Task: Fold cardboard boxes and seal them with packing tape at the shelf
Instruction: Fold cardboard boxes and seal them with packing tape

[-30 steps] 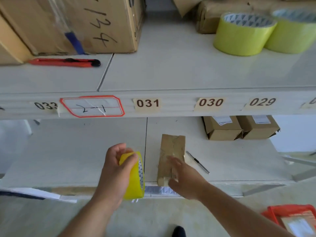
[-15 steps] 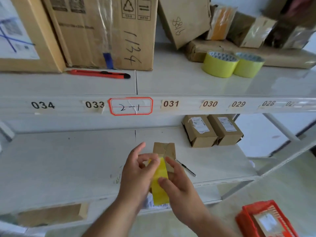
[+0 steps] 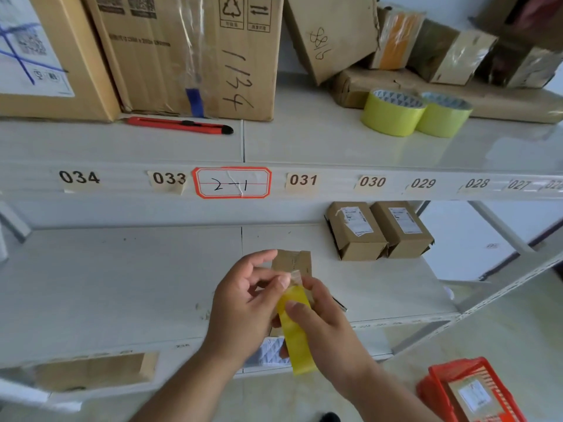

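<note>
Both hands on the yellow tape roll [image 3: 297,327], just in front of the small cardboard box [image 3: 292,261] on the lower shelf [image 3: 122,284]. Left hand [image 3: 243,306] pinching the loose tape end at the roll's top; right hand [image 3: 323,318] gripping the roll, thumb across its face. Risk here: thin film tearing or sticking back onto itself if peeled crooked, or the roll slipping from that grip. Box lying just beyond the fingertips, apart from both hands, awaiting its seal.
</note>
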`<state>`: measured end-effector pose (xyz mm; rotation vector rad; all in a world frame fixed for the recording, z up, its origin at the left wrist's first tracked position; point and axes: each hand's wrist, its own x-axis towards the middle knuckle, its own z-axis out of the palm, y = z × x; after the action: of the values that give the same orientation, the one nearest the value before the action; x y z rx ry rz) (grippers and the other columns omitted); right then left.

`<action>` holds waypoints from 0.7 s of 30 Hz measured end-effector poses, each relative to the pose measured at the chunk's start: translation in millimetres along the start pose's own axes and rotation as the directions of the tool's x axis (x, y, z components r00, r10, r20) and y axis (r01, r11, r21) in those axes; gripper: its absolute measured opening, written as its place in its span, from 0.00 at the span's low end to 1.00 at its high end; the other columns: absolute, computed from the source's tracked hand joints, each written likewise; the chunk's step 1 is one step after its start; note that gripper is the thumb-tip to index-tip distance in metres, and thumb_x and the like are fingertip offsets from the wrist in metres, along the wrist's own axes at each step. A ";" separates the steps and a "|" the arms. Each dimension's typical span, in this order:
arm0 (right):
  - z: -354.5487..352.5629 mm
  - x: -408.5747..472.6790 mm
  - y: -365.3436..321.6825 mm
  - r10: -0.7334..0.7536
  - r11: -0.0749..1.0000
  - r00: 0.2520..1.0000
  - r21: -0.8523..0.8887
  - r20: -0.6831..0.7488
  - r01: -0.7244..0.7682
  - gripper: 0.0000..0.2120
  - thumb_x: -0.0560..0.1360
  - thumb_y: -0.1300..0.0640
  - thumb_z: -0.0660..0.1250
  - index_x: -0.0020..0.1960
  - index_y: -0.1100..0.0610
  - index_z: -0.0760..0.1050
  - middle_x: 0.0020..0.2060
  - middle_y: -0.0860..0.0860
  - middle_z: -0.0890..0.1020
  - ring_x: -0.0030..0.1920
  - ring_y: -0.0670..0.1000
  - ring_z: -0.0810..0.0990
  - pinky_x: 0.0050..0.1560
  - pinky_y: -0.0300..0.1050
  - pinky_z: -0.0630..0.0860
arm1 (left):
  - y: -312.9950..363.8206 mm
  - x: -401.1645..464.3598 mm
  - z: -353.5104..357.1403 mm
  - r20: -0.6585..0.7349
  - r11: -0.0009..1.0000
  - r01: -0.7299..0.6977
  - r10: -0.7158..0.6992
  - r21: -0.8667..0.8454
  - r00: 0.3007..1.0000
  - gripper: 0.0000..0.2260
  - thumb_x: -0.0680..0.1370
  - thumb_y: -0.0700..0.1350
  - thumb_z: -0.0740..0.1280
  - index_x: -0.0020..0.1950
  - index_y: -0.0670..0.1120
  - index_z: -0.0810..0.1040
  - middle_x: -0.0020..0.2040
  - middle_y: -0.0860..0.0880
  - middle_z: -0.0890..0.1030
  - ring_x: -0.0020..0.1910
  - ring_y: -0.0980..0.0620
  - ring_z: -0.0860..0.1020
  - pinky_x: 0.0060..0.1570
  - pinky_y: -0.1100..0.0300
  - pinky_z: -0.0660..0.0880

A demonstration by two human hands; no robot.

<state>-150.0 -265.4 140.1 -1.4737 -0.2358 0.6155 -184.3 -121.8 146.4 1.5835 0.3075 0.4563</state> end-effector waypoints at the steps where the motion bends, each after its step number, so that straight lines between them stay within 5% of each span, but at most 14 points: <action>1: -0.4 -1.2 0.1 -0.001 1.000 1.000 0.018 -0.004 0.001 0.12 0.76 0.52 0.67 0.59 0.42 0.78 0.51 0.62 0.83 0.51 0.58 0.86 0.40 0.55 0.83 | -0.6 -0.7 1.1 -0.020 0.999 0.012 -0.013 -0.029 1.000 0.16 0.78 0.39 0.74 0.62 0.52 0.80 0.46 0.53 0.88 0.46 0.57 0.85 0.44 0.70 0.78; 5: -0.3 -3.0 1.2 0.013 0.998 1.000 0.056 -0.017 -0.012 0.10 0.76 0.51 0.67 0.56 0.48 0.79 0.50 0.68 0.80 0.47 0.57 0.85 0.40 0.56 0.83 | -4.5 -0.8 3.9 -0.046 0.996 0.046 -0.049 -0.079 0.998 0.14 0.77 0.38 0.74 0.60 0.50 0.81 0.45 0.51 0.88 0.47 0.54 0.86 0.48 0.66 0.80; 9: -1.2 -5.9 2.7 0.038 0.992 0.999 0.118 -0.019 -0.035 0.09 0.74 0.52 0.68 0.54 0.50 0.80 0.47 0.69 0.81 0.40 0.57 0.83 0.36 0.51 0.80 | -13.1 5.1 -2.8 0.043 0.964 -0.099 0.091 0.246 0.995 0.13 0.78 0.44 0.74 0.59 0.60 0.80 0.47 0.62 0.86 0.47 0.63 0.84 0.47 0.74 0.75; 14: -10.6 -7.5 8.3 0.100 0.984 0.994 0.153 -0.045 -0.092 0.11 0.74 0.51 0.68 0.56 0.51 0.78 0.41 0.64 0.83 0.34 0.60 0.79 0.37 0.51 0.79 | -12.1 20.5 -26.6 -0.130 0.895 -0.173 0.246 0.412 0.961 0.11 0.80 0.41 0.72 0.59 0.53 0.80 0.50 0.63 0.82 0.47 0.65 0.81 0.45 0.75 0.75; 17: -15.1 -6.4 8.5 0.081 0.989 0.995 0.126 -0.052 -0.074 0.06 0.78 0.53 0.69 0.54 0.49 0.78 0.41 0.63 0.84 0.35 0.59 0.80 0.37 0.50 0.79 | -6.8 9.8 -28.5 0.094 0.781 -0.365 0.371 0.507 0.924 0.05 0.81 0.46 0.70 0.56 0.52 0.83 0.49 0.61 0.82 0.47 0.62 0.81 0.47 0.72 0.75; 21: -15.8 -6.6 3.5 0.037 0.994 0.998 0.109 -0.054 -0.031 0.09 0.74 0.51 0.67 0.53 0.49 0.79 0.41 0.63 0.83 0.36 0.56 0.82 0.35 0.48 0.80 | 1.4 1.2 -14.7 0.312 0.613 -0.471 0.355 0.634 0.881 0.13 0.81 0.55 0.63 0.59 0.56 0.84 0.57 0.62 0.81 0.56 0.62 0.78 0.53 0.66 0.76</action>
<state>-148.2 -282.4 136.4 -1.3908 -0.1315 0.6045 -190.2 -108.4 148.3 2.4591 -0.0433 0.6107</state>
